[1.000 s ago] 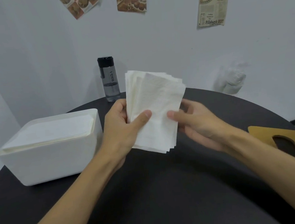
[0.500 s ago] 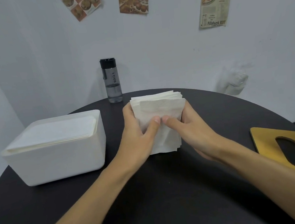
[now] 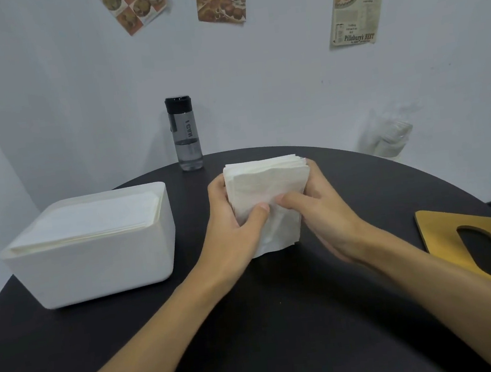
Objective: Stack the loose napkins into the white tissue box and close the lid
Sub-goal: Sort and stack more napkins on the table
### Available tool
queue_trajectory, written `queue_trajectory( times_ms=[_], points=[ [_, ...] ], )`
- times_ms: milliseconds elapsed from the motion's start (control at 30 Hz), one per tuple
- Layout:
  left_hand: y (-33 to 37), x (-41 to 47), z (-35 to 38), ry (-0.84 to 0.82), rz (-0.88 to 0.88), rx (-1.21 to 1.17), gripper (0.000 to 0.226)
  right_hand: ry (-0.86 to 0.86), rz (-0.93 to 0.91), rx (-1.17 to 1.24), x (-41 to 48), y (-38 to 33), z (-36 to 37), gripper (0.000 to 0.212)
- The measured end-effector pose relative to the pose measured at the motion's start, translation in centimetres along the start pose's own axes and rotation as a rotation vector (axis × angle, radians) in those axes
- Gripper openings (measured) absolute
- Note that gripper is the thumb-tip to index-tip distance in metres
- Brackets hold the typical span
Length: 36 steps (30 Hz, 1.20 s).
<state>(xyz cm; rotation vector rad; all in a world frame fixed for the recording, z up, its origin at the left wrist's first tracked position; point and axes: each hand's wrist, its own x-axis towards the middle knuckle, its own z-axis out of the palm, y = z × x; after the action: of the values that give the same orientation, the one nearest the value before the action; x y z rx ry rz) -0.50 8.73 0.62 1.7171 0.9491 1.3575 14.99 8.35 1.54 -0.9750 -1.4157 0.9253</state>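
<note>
A stack of white napkins [image 3: 266, 189] stands on its lower edge on the black table, in the middle of the view. My left hand [image 3: 230, 227] grips its left side and my right hand [image 3: 320, 211] grips its right side, both thumbs pressed on the front sheet. To the left sits the open white tissue box [image 3: 94, 264], filled to its rim with flat napkins [image 3: 89, 219]. The wooden lid [image 3: 482, 238] with an oval slot lies at the table's right edge.
A grey water bottle [image 3: 185, 134] with a black cap stands at the back of the round black table [image 3: 285, 334], near the wall. A clear plastic bag [image 3: 391, 135] sits behind the table on the right.
The fanned napkins came down from mid-air onto the table. Both hands closed in around them and squared them into a compact stack.
</note>
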Motion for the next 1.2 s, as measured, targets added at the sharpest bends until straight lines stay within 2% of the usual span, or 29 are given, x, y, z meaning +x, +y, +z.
queue_trajectory(
  times_ms=[133, 233, 333, 400, 467, 533, 600, 700, 800, 867, 1033, 1200],
  points=[
    [-0.3, 0.2, -0.2, 0.012, -0.040, 0.076, 0.049, -0.056, -0.028, -0.122, -0.1, 0.0, 0.3, 0.038],
    [0.0, 0.8, -1.1, 0.039, 0.022, 0.136, 0.034, 0.028, -0.023, 0.107, 0.2, -0.4, 0.0, 0.035],
    [0.3, 1.3, -2.1, 0.048, 0.023, 0.138, 0.024, 0.012, 0.023, 0.305, 0.6, -0.7, -0.9, 0.036],
    [0.5, 1.6, -2.9, 0.033, 0.025, 0.151, 0.019, 0.044, 0.007, 0.304, 1.1, -1.0, -2.3, 0.042],
    [0.7, 1.8, -3.5, 0.007, 0.028, 0.168, 0.018, 0.094, -0.019, 0.171, 1.4, -1.3, -4.1, 0.045],
    [0.8, 1.9, -3.7, 0.017, 0.027, 0.154, 0.021, 0.052, -0.007, -0.037, 1.5, -1.2, -5.1, 0.043],
    [0.6, 1.9, -3.6, 0.100, 0.033, 0.094, 0.028, -0.050, 0.052, -0.140, 1.4, -0.5, -5.1, 0.036],
    [0.0, 1.9, -3.3, 0.220, 0.046, 0.014, 0.050, -0.099, 0.095, -0.151, 1.3, 0.3, -4.4, 0.037],
    [-0.8, 1.6, -2.5, 0.204, 0.020, 0.070, 0.068, -0.088, 0.146, -0.188, 1.2, 1.3, -3.9, 0.045],
    [-1.2, 1.2, -1.9, 0.167, -0.042, 0.146, 0.074, -0.096, 0.186, -0.228, 0.9, 1.9, -3.6, 0.042],
    [-1.4, 1.0, -1.4, 0.188, -0.136, 0.173, 0.076, -0.037, 0.111, -0.209, 0.9, 2.1, -2.9, 0.033],
    [-1.7, 1.3, -1.7, 0.194, -0.142, 0.112, 0.068, 0.010, 0.101, -0.119, 1.0, 1.9, -2.8, 0.042]
  ],
)
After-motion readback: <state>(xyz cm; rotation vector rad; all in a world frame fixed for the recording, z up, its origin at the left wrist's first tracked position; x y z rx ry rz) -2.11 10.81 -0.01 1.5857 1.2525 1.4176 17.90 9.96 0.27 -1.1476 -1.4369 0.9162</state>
